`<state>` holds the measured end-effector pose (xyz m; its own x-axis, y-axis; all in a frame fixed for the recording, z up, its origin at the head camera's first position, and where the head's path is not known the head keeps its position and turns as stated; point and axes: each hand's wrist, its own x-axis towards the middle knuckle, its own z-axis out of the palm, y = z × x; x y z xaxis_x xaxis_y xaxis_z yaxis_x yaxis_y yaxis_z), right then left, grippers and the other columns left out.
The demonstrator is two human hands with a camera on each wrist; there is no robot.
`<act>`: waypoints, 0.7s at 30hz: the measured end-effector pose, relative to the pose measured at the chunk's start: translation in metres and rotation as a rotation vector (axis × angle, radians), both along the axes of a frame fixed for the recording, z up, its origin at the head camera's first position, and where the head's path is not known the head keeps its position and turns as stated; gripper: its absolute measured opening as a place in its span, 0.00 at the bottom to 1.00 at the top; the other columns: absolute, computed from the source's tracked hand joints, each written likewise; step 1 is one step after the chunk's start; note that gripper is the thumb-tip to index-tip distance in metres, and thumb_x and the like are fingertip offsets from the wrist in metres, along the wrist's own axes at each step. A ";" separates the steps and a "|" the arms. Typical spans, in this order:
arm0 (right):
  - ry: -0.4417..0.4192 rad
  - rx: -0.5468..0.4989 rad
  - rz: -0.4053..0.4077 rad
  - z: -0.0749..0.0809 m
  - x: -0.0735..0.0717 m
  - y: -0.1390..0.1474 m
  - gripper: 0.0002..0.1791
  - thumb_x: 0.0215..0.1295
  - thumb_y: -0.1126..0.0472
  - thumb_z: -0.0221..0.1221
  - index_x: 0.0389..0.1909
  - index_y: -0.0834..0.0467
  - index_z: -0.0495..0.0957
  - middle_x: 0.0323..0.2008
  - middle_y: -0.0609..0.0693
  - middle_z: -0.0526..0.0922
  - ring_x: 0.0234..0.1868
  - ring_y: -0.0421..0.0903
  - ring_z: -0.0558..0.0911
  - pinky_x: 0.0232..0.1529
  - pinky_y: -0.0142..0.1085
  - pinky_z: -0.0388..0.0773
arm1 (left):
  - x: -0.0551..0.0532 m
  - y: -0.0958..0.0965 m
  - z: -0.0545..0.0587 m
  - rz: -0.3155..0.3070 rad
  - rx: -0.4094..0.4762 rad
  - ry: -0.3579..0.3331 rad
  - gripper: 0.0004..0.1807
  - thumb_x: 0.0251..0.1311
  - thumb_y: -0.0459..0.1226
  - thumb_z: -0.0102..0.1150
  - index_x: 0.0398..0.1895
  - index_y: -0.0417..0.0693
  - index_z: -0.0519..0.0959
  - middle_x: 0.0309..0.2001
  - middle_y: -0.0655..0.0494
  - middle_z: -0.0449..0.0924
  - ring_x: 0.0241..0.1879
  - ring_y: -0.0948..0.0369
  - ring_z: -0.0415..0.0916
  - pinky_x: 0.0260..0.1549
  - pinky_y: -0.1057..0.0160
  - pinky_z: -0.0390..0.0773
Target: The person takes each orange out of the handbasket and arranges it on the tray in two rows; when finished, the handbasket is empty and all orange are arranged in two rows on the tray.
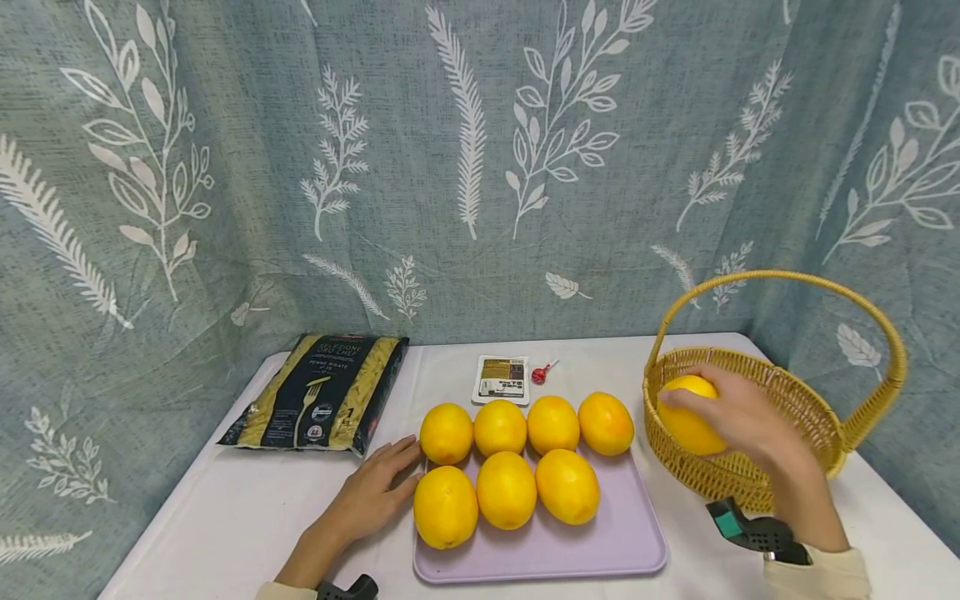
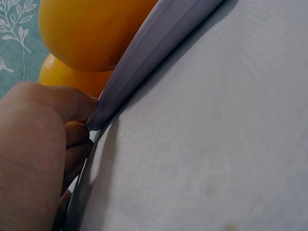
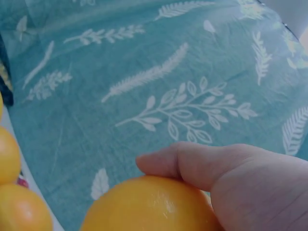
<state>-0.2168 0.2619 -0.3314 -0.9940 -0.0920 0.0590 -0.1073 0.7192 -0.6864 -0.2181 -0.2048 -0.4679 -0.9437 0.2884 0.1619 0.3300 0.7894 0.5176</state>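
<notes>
My right hand (image 1: 738, 408) holds a yellow-orange orange (image 1: 690, 414) within the left side of the wicker basket (image 1: 813, 408). In the right wrist view, the thumb lies across the top of this orange (image 3: 151, 207). Beside the lilac tray (image 1: 622, 546), my left hand (image 1: 372, 490) rests palm down, its fingertips and thumb at the tray's left edge. The left wrist view has the thumb against the tray's rim (image 2: 130, 62), close under the fruit. Several more oranges (image 1: 506, 490) sit on the tray in two rows.
A dark bag of penne pasta (image 1: 315, 392) lies at the back left. Behind the tray are a small flat packet (image 1: 501, 380) and a red lollipop (image 1: 539, 374). The basket's tall handle (image 1: 780, 277) arches above the right hand. A patterned curtain (image 1: 480, 167) hangs behind the white table.
</notes>
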 end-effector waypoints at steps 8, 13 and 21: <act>-0.110 -0.133 0.031 -0.005 0.000 -0.018 0.32 0.67 0.42 0.63 0.62 0.60 0.74 0.50 0.61 0.77 0.38 0.52 0.79 0.29 0.43 0.86 | -0.001 0.000 -0.002 0.002 -0.002 -0.004 0.27 0.70 0.40 0.58 0.70 0.42 0.73 0.73 0.44 0.68 0.74 0.43 0.62 0.75 0.41 0.56; -0.173 -0.145 0.043 -0.008 0.000 -0.027 0.33 0.67 0.41 0.63 0.62 0.61 0.73 0.49 0.61 0.78 0.39 0.53 0.79 0.29 0.43 0.86 | -0.001 -0.001 -0.003 -0.005 -0.005 0.008 0.27 0.70 0.40 0.58 0.70 0.42 0.74 0.72 0.43 0.68 0.73 0.43 0.62 0.75 0.40 0.56; -0.255 -0.148 0.096 -0.021 -0.002 -0.044 0.30 0.66 0.42 0.64 0.56 0.62 0.75 0.44 0.59 0.78 0.37 0.53 0.80 0.23 0.48 0.87 | -0.001 -0.001 -0.003 -0.005 0.002 0.006 0.27 0.70 0.40 0.58 0.69 0.42 0.74 0.72 0.43 0.68 0.73 0.43 0.62 0.75 0.41 0.56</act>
